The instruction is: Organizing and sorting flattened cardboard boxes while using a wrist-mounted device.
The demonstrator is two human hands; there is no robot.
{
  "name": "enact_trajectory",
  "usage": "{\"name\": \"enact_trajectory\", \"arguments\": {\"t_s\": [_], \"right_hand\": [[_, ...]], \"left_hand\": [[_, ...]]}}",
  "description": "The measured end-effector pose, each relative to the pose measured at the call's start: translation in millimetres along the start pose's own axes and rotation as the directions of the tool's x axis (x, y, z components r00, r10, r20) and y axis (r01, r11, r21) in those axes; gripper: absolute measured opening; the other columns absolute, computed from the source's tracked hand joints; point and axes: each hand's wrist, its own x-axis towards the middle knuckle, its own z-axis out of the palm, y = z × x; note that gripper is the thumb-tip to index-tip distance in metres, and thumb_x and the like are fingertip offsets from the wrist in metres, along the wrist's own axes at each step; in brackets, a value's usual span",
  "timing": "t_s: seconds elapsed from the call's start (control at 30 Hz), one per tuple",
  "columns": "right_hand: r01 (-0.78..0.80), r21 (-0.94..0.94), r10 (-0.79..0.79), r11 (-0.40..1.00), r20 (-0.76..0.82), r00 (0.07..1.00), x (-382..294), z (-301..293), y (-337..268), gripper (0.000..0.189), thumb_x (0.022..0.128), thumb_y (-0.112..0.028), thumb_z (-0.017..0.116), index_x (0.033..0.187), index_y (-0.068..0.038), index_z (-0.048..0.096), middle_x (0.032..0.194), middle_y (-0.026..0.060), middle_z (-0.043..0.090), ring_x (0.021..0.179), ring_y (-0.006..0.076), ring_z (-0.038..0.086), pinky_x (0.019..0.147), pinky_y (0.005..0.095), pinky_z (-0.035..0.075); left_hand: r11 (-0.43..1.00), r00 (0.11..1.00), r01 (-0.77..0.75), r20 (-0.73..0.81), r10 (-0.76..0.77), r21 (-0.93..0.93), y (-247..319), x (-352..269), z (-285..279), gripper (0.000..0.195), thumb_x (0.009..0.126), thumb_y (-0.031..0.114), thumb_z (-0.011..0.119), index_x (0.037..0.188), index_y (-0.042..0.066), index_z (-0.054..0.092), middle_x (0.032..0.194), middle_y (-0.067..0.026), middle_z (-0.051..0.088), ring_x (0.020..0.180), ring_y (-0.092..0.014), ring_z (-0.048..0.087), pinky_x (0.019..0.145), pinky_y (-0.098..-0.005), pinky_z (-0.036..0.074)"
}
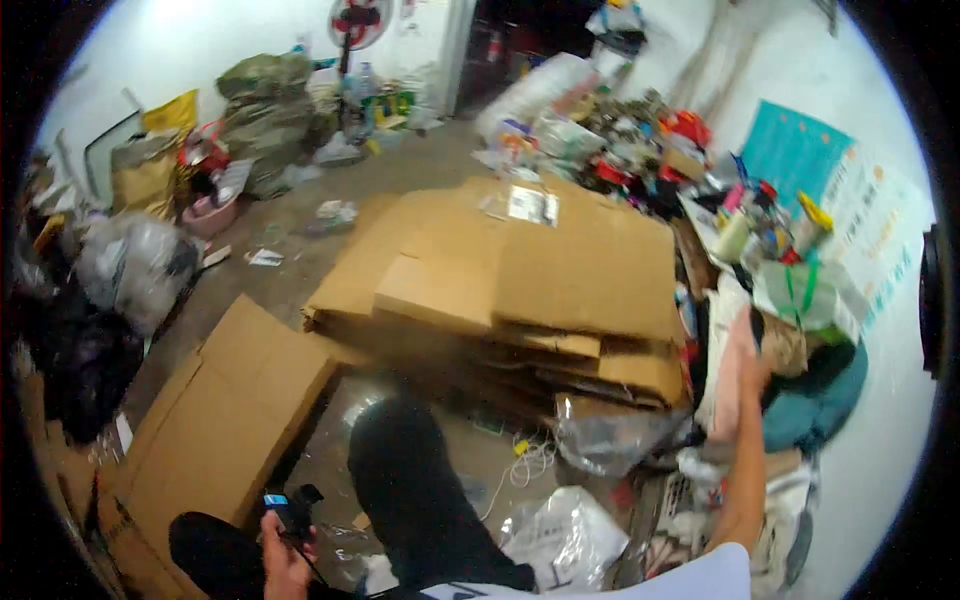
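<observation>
My left hand (286, 562) is low in the view, wrapped around a small black device (294, 517) with a lit screen. A dark cable runs down from that device. My right arm reaches out to the right side, and my right hand (752, 369) is against a pale pink flat item (726, 390) among piled goods. Blur hides whether its fingers grip that item. Just beyond the hand is a clear bag with a green strap (802, 289). A teal rounded bundle (817, 397) lies to its right.
Stacked flattened cardboard (585, 270) lies ahead of me. A long cardboard box (232, 397) is at left. Clear plastic bags (562, 536) and a white cord (529, 465) lie by my legs. Mixed goods (637, 142) heap along the right wall; sacks (266, 112) stand at the back left.
</observation>
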Motion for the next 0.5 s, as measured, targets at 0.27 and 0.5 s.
{"name": "enact_trajectory", "arguments": {"t_s": [0.27, 0.5], "right_hand": [[-0.104, -0.052, 0.107, 0.993, 0.751, 0.651, -33.7, 49.5, 76.2, 0.041, 0.075, -0.020, 0.058, 0.109, 0.002, 0.049, 0.104, 0.0185, 0.055, 0.088, 0.0315, 0.054, 0.075, 0.0409, 0.042], [-0.103, -0.021, 0.074, 0.994, 0.837, 0.543, -68.7, 61.6, 67.1, 0.044, 0.074, -0.015, 0.059, 0.112, 0.002, 0.046, 0.106, 0.0187, 0.054, 0.091, 0.0304, 0.053, 0.078, 0.0394, 0.042]], "left_hand": [[0.982, 0.983, -0.182, 0.026, 0.184, -0.056, 5.0, -20.0, 50.7, 0.042, 0.079, 0.043, 0.052, 0.101, 0.007, 0.052, 0.090, -0.0076, 0.059, 0.071, -0.019, 0.056, 0.057, -0.0281, 0.047], [0.993, 0.984, -0.100, 0.140, 0.107, -0.057, 14.0, -26.8, 41.0, 0.044, 0.076, 0.045, 0.053, 0.101, 0.008, 0.052, 0.084, -0.0077, 0.060, 0.062, -0.019, 0.056, 0.043, -0.0241, 0.042]]}}
